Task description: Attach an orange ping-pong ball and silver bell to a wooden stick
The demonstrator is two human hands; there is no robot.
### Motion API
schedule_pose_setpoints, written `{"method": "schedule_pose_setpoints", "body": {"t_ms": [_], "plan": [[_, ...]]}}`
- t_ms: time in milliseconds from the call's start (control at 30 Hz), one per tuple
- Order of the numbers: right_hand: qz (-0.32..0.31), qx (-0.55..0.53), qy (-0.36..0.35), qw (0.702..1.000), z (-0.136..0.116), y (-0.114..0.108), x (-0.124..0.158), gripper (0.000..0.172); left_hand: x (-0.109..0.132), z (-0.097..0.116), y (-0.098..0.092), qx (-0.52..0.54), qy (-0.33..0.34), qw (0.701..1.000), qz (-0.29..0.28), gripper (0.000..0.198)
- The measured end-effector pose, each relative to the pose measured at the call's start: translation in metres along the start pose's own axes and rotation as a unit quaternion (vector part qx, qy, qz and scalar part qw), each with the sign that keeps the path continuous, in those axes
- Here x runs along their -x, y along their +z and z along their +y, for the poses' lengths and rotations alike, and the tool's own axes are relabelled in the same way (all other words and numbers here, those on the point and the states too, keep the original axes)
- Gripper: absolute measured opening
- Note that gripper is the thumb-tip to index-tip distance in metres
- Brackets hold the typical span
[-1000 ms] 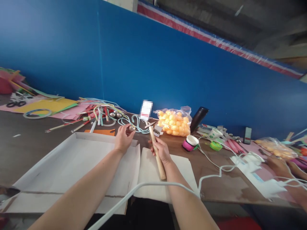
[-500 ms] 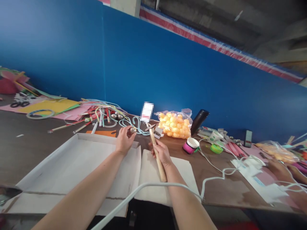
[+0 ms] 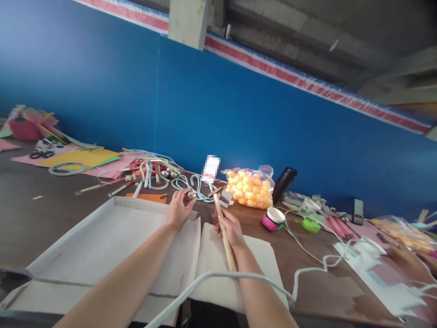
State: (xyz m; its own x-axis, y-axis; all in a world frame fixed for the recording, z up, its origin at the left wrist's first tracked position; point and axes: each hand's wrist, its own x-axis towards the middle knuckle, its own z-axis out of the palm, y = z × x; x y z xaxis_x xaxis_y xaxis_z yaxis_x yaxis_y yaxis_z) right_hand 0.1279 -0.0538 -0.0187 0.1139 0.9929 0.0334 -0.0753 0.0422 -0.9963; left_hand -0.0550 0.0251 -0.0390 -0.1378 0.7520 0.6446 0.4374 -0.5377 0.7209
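Note:
My left hand (image 3: 178, 210) pinches a small shiny metal ball (image 3: 190, 195) between thumb and fingertips, above the far rim of a flat white cardboard tray (image 3: 102, 237). My right hand (image 3: 231, 229) is wrapped round a wooden stick (image 3: 225, 237) that points away from me, with a small crosspiece (image 3: 215, 191) near its far tip. Ball and stick tip are a short gap apart. Both forearms reach out over the white paper.
A clear bag of orange balls (image 3: 251, 187), a black tube (image 3: 284, 183), a pink-and-white tape roll (image 3: 272, 217) and a white cable (image 3: 307, 255) lie to the right. Coloured straws, cords (image 3: 153, 171) and paper sheets (image 3: 78, 159) lie left. Another person's hand (image 3: 408, 253) is far right.
The view has tipped upward, so the table sits lower in frame. Both hands keep their grips, and the ball stays close to the stick's tip.

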Motion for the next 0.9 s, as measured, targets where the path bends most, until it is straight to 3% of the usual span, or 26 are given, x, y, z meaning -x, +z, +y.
{"method": "schedule_pose_setpoints", "body": {"t_ms": [400, 567, 900], "plan": [[0.006, -0.003, -0.032, 0.999, 0.001, 0.001, 0.002, 0.042, -0.003, 0.001, 0.005, 0.023, -0.017, 1.0, -0.006, 0.032], [0.009, -0.016, -0.055, 0.998, -0.006, -0.002, 0.015, 0.043, -0.003, 0.004, 0.004, 0.039, -0.016, 0.999, -0.034, 0.032], [-0.086, 0.0, -0.044, 0.995, -0.022, 0.01, 0.034, 0.042, 0.002, 0.011, 0.005, 0.073, -0.037, 0.995, -0.052, 0.033]]}}
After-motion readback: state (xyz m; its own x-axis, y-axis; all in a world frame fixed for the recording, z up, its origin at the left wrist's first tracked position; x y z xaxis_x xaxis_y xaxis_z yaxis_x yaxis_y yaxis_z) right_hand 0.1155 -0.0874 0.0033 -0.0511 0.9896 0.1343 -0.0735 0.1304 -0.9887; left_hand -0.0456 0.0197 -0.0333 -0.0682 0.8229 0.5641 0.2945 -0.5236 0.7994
